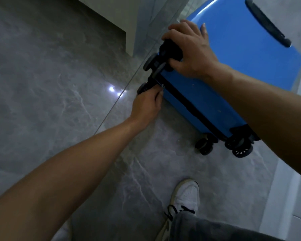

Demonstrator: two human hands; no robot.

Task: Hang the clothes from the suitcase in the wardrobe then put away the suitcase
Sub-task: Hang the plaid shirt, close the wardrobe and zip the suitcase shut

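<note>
A closed blue hard-shell suitcase (233,54) lies on its side on the grey floor, its black wheels pointing toward me and a black carry handle (268,23) on its upper face. My right hand (189,51) grips the suitcase's upper left corner over a black wheel mount. My left hand (147,105) pinches the zipper pull at the black zip band near the lower left wheel (142,87). No clothes or wardrobe show in the head view.
Grey marble floor tiles (59,84) fill the left. A beige wall base or cabinet corner (111,23) stands beyond the suitcase. A pale panel (285,188) runs along the right. My white sneaker (186,195) and grey trouser leg are below.
</note>
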